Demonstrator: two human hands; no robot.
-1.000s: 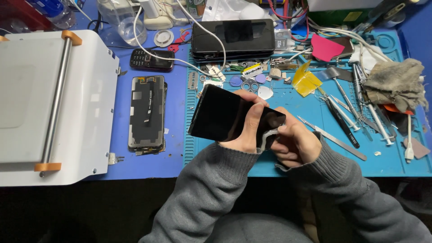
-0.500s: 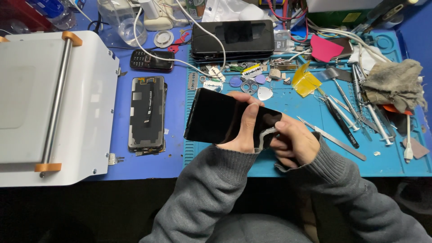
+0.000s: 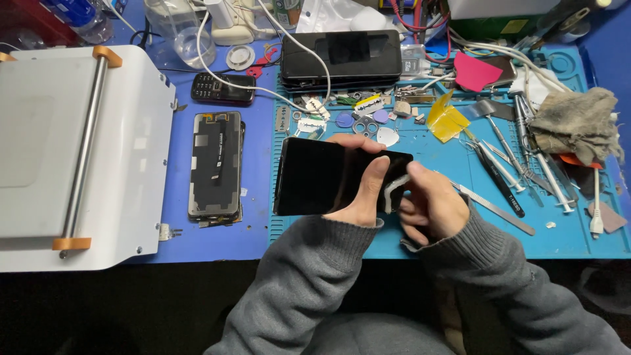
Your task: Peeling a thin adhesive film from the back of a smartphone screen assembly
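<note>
— Start from the left. What is on the worktop [image 3: 217, 246]?

— At the far left, a white machine [image 3: 79, 158] with a steel roller bar and orange end caps. Just beside it lies an opened phone assembly [image 3: 215, 165], face down, long axis running away from the person. Above that, a small keypad phone [image 3: 222, 88].

— And the thing in hand?

— A dark phone screen [image 3: 315, 176], held above the left part of the teal repair mat [image 3: 460, 217]. Its long axis runs left to right, and most of its length juts out to the left of both hands.

— Which hand carries it?

— The left hand [image 3: 360, 194]. It is curled around the screen's right end, thumb laid across the glass, fingers behind. The right hand [image 3: 430, 207] is just beside it, touching at the same right end, its fingertips pinching a small pale strip or cloth [image 3: 393, 190] against the edge; what exactly it is, I cannot tell.

— So the working spot is the right end?

— Yes, the right hand is nearer to it; the left end hangs free.

— Further right?

— A yellow scrap [image 3: 445, 120], tweezers and picks [image 3: 506, 164], then a crumpled grey rag [image 3: 575, 125].
</note>
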